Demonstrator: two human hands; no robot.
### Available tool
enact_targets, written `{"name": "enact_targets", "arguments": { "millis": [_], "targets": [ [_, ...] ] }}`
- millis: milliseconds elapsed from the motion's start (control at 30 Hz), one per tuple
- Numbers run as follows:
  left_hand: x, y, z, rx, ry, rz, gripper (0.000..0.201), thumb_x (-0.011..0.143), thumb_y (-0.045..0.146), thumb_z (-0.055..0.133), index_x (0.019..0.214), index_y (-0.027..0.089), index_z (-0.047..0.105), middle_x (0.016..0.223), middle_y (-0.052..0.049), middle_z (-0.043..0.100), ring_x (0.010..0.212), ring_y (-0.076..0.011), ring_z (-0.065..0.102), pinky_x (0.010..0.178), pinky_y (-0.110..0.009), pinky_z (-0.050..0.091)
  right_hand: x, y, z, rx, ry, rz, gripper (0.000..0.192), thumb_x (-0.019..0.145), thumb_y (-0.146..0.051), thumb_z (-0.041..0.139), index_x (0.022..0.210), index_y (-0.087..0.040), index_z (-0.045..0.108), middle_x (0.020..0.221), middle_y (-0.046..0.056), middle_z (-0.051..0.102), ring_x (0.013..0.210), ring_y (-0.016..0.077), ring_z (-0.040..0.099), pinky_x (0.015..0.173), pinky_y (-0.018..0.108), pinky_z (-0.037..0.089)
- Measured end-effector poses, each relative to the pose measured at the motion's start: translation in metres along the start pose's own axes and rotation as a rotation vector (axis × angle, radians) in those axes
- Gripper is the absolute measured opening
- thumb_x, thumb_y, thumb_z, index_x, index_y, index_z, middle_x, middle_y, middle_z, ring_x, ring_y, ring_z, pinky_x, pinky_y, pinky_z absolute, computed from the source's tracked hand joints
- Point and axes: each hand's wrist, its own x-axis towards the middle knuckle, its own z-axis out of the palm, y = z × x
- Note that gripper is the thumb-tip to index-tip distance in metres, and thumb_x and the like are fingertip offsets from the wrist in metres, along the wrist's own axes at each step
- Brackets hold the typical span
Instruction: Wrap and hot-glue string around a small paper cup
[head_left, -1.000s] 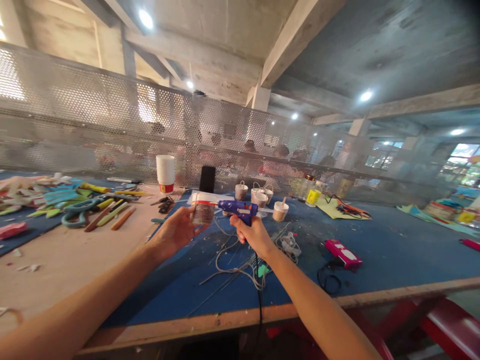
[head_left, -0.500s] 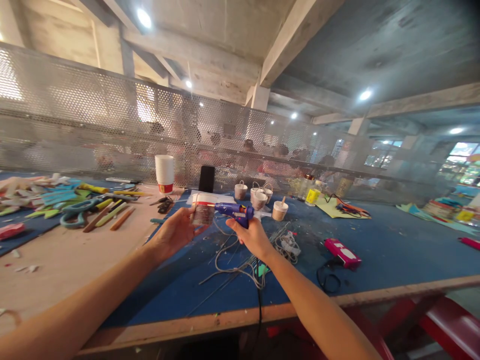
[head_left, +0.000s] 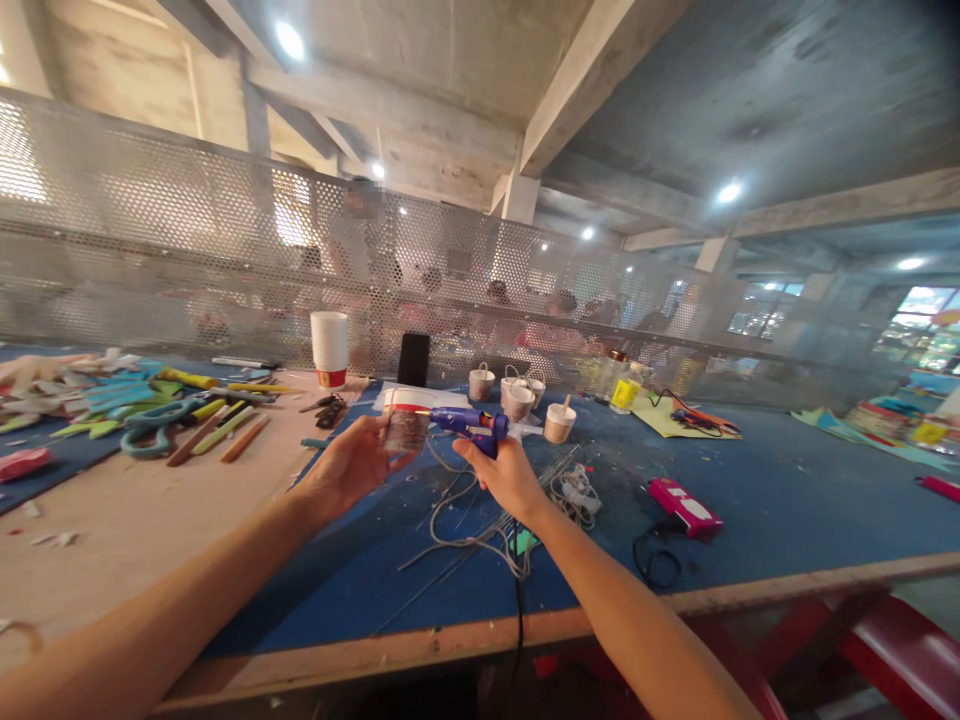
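Cup (head_left: 406, 428) is gripped by left hand (head_left: 351, 466), fingers wrapped round it; blue glue gun (head_left: 471, 424) is clasped in right hand (head_left: 504, 473), nozzle approx. touching cup's rim.

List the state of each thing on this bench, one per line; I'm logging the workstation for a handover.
left hand: gripping the small cup
small cup: held up off the table, upright
right hand: gripping the glue gun
glue gun: nozzle at the cup's rim, cord hanging
stack of paper cups: upright, nested
phone: propped upright, screen dark
scissors: lying flat
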Motion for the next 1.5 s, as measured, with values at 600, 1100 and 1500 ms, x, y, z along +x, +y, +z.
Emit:
{"name": "enact_targets", "arguments": {
  "millis": [600, 1100, 1500],
  "targets": [
    [-0.0012, 0.0020, 0.0036, -0.029, 0.027, -0.001, 0.028, 0.088, 0.015, 0.058, 0.112, 0.011, 0.070, 0.108, -0.014, 0.079, 0.094, -0.0255, 0.076, 0.082, -0.035, 0.062, -0.0005, 0.0012, -0.0018, 0.019, 0.006, 0.036, 0.047, 0.090, -0.062, 0.061, 0.097, -0.017, 0.072, 0.049, -0.005, 0.049, 0.044, 0.0109, 0.048, 0.048, 0.025, 0.039],
    [-0.0037, 0.0034, 0.0058, -0.010, 0.052, -0.010, 0.028, 0.088, 0.018, 0.059, 0.112, 0.009, 0.069, 0.106, -0.016, 0.079, 0.094, -0.0275, 0.076, 0.080, -0.036, 0.062, -0.0009, -0.0022, -0.0042, -0.022, 0.002, 0.029, 0.047, 0.091, -0.062, 0.058, 0.087, -0.017, 0.070, 0.049, -0.005, 0.049, 0.044, 0.0104, 0.049, 0.050, 0.024, 0.041],
    [-0.0044, 0.0064, 0.0027, -0.073, 0.067, -0.051, 0.041, 0.086, 0.020, 0.059, 0.125, 0.006, 0.063, 0.112, -0.021, 0.076, 0.099, -0.0300, 0.075, 0.078, -0.034, 0.064, 0.0017, -0.0025, -0.0023, 0.256, -0.022, 0.092, 0.043, 0.085, -0.060, 0.067, 0.083, -0.018, 0.064, 0.048, -0.007, 0.045, 0.044, 0.0095, 0.044, 0.048, 0.024, 0.038]
  ]
}}
